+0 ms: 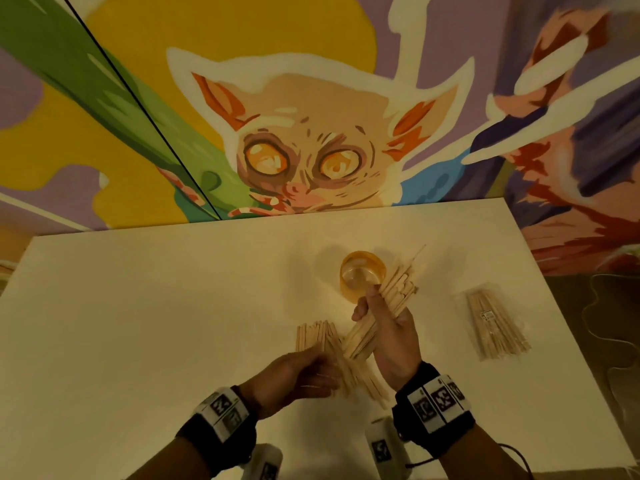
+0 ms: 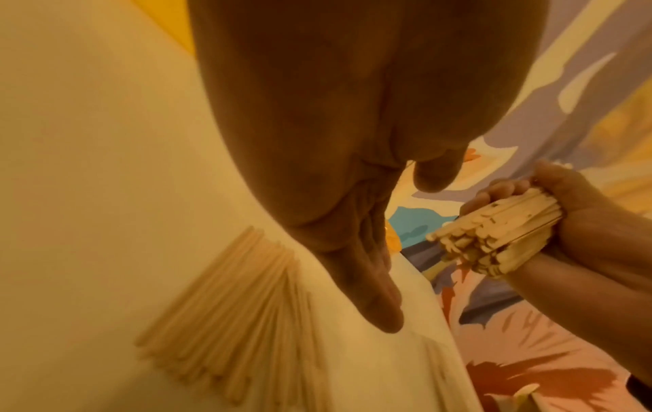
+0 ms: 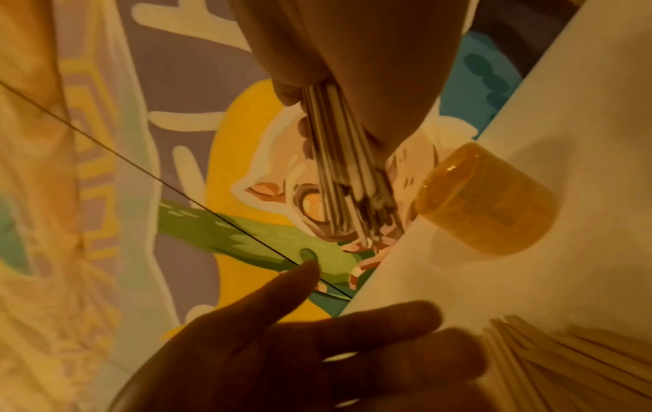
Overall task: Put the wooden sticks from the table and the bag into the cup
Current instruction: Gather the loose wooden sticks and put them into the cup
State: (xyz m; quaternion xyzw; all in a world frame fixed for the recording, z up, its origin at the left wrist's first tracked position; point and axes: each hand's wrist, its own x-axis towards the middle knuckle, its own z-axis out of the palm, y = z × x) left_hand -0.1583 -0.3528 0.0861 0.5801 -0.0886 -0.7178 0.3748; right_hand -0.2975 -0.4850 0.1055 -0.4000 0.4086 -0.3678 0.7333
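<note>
The right hand (image 1: pixel 388 327) grips a bundle of wooden sticks (image 1: pixel 388 306) beside the amber cup (image 1: pixel 362 275). The left hand (image 1: pixel 294 379), fingers relaxed, rests over the loose sticks (image 1: pixel 315 336) on the table (image 1: pixel 138 306) (the bag (image 1: pixel 495 327) lies well apart, right).

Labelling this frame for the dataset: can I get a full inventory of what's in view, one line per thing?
cup: one, translucent amber, upright on the table beyond the hands, no sticks inside
held bundle of sticks: one fistful, pale wood, gripped in the right hand, far ends beside the cup
loose sticks: one fanned pile, pale wood, on the table under the left hand
bag of sticks: one, clear plastic with pale sticks and a small label, on the table at right
table: one, white
mural: one, multicolour, big-eyed animal, wall behind the table
wrist units: two, black straps with white marker tags
left hand: fingers straight, over the loose sticks
right hand: curled round the bundle
</note>
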